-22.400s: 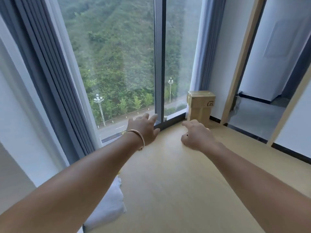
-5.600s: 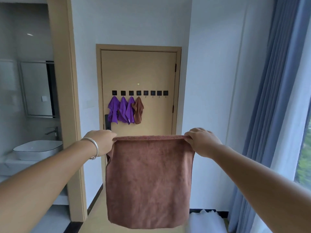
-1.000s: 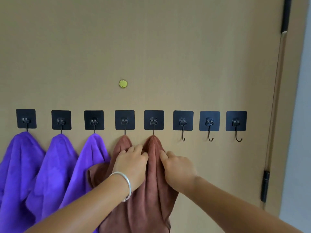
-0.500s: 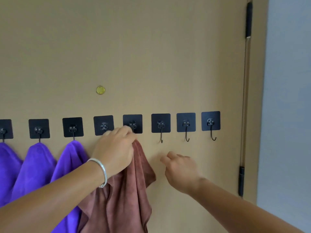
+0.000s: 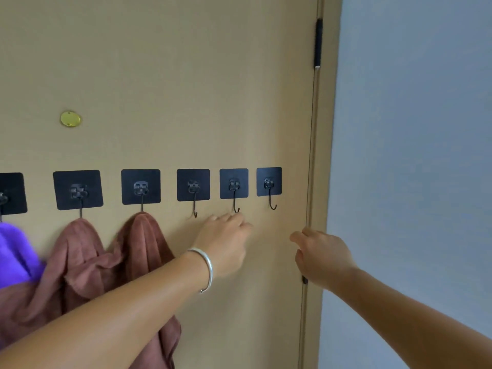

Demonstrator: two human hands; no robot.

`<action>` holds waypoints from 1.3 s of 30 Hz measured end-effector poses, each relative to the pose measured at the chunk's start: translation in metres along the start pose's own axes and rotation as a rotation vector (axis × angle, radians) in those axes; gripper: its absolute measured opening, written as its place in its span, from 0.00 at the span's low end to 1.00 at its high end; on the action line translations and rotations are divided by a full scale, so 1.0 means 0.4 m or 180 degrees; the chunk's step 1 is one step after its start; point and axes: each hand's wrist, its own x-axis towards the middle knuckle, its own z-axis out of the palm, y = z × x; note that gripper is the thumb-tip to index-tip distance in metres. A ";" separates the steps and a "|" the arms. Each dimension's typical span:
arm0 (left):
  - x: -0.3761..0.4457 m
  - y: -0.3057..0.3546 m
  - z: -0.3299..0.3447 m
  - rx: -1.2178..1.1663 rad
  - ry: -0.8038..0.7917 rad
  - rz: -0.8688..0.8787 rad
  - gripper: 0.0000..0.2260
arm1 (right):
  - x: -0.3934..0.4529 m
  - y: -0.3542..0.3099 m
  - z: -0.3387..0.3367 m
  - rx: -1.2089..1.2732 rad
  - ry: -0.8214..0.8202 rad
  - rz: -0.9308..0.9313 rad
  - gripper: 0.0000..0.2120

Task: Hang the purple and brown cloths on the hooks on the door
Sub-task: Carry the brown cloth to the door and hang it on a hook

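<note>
The door (image 5: 186, 75) carries a horizontal row of black adhesive hooks; six backing squares are in view. Counting from the cut-off square at 9 o'clock (image 5: 12, 193), a purple cloth (image 5: 16, 254) hangs below it. The next two hooks (image 5: 77, 189) and (image 5: 140, 186) each carry a brown cloth: the left brown cloth (image 5: 77, 249) and the right brown cloth (image 5: 145, 241). Their lower folds overlap and touch. The three remaining hooks toward 3 o'clock (image 5: 193, 185), (image 5: 234, 183), (image 5: 269, 181) are bare.

The left hand (image 5: 226, 243), with a silver bangle (image 5: 206, 267) at the wrist, is held in front of the door just below the bare hooks. Its fingers are loosely curled and hold nothing; whether the fingertips touch the door cannot be determined. The right hand (image 5: 322, 257) is at 4 o'clock of the left hand, apart from it, near the door edge. Its fingers are relaxed and hold nothing.

A brass peephole cover (image 5: 70, 119) sits at 10 o'clock. A black hinge (image 5: 318, 43) is on the door edge at 1 o'clock, beside a pale wall (image 5: 412, 155).
</note>
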 end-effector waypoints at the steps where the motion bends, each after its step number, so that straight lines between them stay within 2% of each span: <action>1: 0.016 0.008 0.004 -0.0073 -0.0012 0.0044 0.14 | -0.008 0.013 -0.011 -0.0072 -0.0012 0.0104 0.14; 7: 0.077 0.061 0.014 -0.0509 -0.0007 0.0401 0.12 | -0.073 0.056 -0.081 -0.0481 -0.0065 0.0579 0.17; 10: 0.079 0.090 0.016 -0.0767 0.0051 0.0656 0.14 | -0.124 0.049 -0.118 -0.0650 -0.0135 0.0870 0.18; 17: 0.073 0.192 0.003 -0.1252 0.0259 0.1236 0.15 | -0.324 0.025 -0.222 -0.1131 -0.0308 0.1566 0.15; 22: 0.036 0.342 -0.034 -0.1540 0.0535 0.1714 0.23 | -0.501 -0.001 -0.328 -0.1529 -0.0382 0.2037 0.17; 30: -0.069 0.614 -0.217 -0.2111 0.0906 0.2489 0.25 | -0.794 -0.045 -0.564 -0.2177 -0.0624 0.2887 0.17; 39: -0.261 0.920 -0.520 -0.2737 0.1096 0.3251 0.26 | -1.161 -0.135 -0.862 -0.2611 -0.0661 0.3941 0.24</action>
